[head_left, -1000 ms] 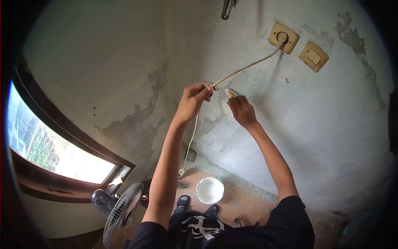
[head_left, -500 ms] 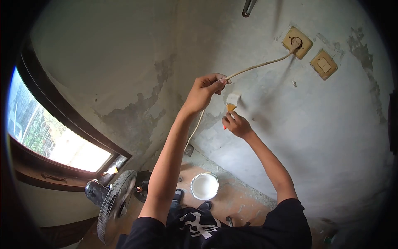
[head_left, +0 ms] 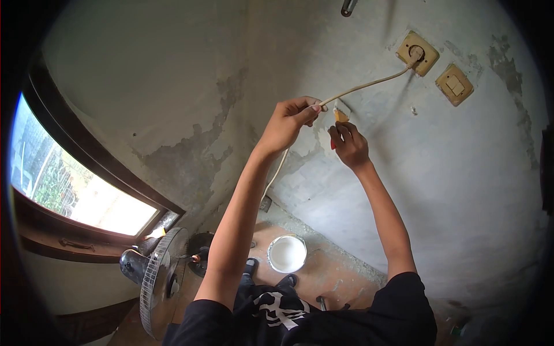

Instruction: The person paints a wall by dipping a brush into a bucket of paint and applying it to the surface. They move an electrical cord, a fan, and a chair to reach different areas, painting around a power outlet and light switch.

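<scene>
My left hand (head_left: 291, 120) pinches a beige power cord (head_left: 369, 85), lifting it off the wall. The cord runs up to a plug in the wall socket (head_left: 418, 53), and its other end hangs down behind my left forearm. In my right hand (head_left: 351, 147) is a paintbrush (head_left: 341, 115) with a yellow-and-red handle, my fingers closed around it. Its white bristles are up against the wall (head_left: 346, 196), just below the cord and right of my left fingertips.
A white bucket (head_left: 287, 254) of white paint stands on the floor by my feet. Left of it is a fan (head_left: 164, 282) beneath a window (head_left: 86, 184). A light switch (head_left: 454, 85) sits beside the socket. Peeled grey patches (head_left: 193, 153) mark the left wall.
My right hand has moved the paintbrush up and to the right, closer under the cord. The left hand keeps its hold on the cord, shifted slightly in view.
</scene>
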Demonstrator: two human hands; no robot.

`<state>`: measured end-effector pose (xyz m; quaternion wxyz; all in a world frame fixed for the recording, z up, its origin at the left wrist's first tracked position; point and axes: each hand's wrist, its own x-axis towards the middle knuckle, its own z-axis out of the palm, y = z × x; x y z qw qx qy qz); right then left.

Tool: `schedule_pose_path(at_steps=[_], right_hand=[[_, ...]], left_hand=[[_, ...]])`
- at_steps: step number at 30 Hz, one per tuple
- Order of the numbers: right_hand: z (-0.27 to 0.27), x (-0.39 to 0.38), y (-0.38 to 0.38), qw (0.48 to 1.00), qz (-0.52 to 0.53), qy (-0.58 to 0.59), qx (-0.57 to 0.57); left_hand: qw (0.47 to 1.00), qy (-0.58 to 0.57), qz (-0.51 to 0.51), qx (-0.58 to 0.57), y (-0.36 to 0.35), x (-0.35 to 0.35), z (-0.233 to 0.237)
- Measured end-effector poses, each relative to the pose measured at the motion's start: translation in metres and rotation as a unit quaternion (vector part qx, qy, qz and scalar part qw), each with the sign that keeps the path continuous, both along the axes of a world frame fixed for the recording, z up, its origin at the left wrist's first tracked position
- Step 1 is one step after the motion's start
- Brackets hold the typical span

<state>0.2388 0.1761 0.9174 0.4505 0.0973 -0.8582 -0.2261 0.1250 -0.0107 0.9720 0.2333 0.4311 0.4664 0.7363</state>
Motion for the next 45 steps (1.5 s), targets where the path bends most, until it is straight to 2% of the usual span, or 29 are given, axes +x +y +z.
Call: schedule_pose_path(at_steps=[2, 5, 8, 10, 13, 14, 16, 17, 19, 20, 23, 24, 26, 29, 31, 34, 36, 37, 39, 40, 41, 43, 44, 45], right_hand=[[0.001, 0.006, -0.007, 0.998, 0.039, 0.010, 0.051], [-0.032, 0.003, -0.015, 0.985, 0.067, -0.147, -0.060], [-0.054, -0.012, 0.001, 0.981, 0.041, -0.162, -0.102], [-0.044, -0.021, 0.005, 0.974, 0.008, -0.160, -0.161], [-0.024, -0.028, 0.008, 0.989, 0.030, -0.131, -0.063], [-0.022, -0.025, 0.006, 0.988, 0.033, -0.136, -0.063], [-0.020, -0.024, 0.002, 0.997, 0.018, -0.072, 0.019], [-0.026, -0.024, -0.001, 0.997, 0.022, -0.073, 0.018], [-0.049, -0.020, -0.007, 0.985, 0.057, -0.064, 0.147], [-0.068, -0.018, -0.007, 0.981, 0.037, -0.105, 0.159], [-0.120, -0.017, 0.004, 0.958, 0.041, -0.249, 0.135], [-0.119, -0.018, -0.002, 0.959, 0.041, -0.246, 0.137], [-0.120, -0.018, -0.018, 0.963, 0.057, -0.265, -0.007], [-0.107, -0.029, -0.013, 0.966, -0.001, -0.251, -0.056], [-0.080, -0.038, -0.001, 0.986, -0.009, -0.126, -0.111], [-0.055, -0.036, -0.003, 0.993, -0.012, -0.098, -0.069], [-0.045, -0.032, -0.009, 1.000, -0.004, -0.014, -0.027], [-0.047, -0.032, -0.011, 0.999, 0.000, -0.015, -0.028], [-0.053, -0.024, -0.013, 0.997, 0.021, -0.017, 0.074], [-0.067, -0.022, -0.016, 0.994, 0.018, -0.033, 0.104], [-0.088, -0.020, -0.013, 0.992, 0.012, -0.098, 0.076], [-0.114, -0.014, -0.006, 0.974, 0.024, -0.206, 0.097], [-0.122, -0.010, -0.007, 0.974, 0.021, -0.202, 0.095], [-0.130, -0.003, -0.015, 0.974, 0.031, -0.222, 0.024]], left_hand=[[1.000, 0.002, -0.007, 0.004, 0.002, -0.001, -0.002], [1.000, -0.003, -0.008, -0.013, -0.001, 0.000, 0.003], [1.000, 0.001, -0.002, -0.013, 0.000, 0.000, 0.001], [1.000, 0.002, 0.001, -0.014, 0.001, -0.001, -0.001], [1.000, 0.008, 0.008, -0.019, 0.000, -0.001, -0.002], [1.000, -0.006, -0.007, -0.012, -0.001, 0.001, -0.001], [1.000, -0.020, -0.017, -0.004, 0.000, 0.002, -0.002], [1.000, -0.015, -0.007, -0.006, 0.001, 0.002, -0.003], [1.000, -0.009, 0.003, -0.007, 0.000, -0.001, -0.004], [1.000, -0.004, -0.001, -0.015, 0.000, -0.003, -0.005], [1.000, 0.004, 0.007, 0.002, 0.007, 0.001, -0.007], [1.000, 0.002, 0.004, 0.007, 0.006, 0.002, -0.006], [1.000, 0.002, 0.011, 0.002, 0.003, 0.002, -0.006], [1.000, 0.007, -0.012, -0.015, 0.001, -0.001, -0.005], [1.000, 0.003, -0.012, -0.015, 0.000, 0.001, -0.004], [1.000, -0.006, -0.014, -0.020, -0.003, 0.002, 0.000], [1.000, -0.013, -0.013, -0.023, -0.004, 0.003, 0.001], [1.000, -0.009, -0.018, -0.019, -0.004, 0.003, 0.001], [1.000, -0.005, -0.025, -0.017, -0.004, 0.003, -0.002], [1.000, -0.002, -0.018, -0.020, -0.002, 0.002, -0.005], [1.000, 0.002, -0.014, -0.022, 0.000, 0.002, -0.008], [1.000, 0.012, -0.019, -0.019, 0.003, 0.004, -0.010], [1.000, 0.003, -0.014, -0.028, 0.002, 0.005, -0.009], [0.999, -0.007, -0.009, -0.038, 0.002, 0.007, -0.009]])
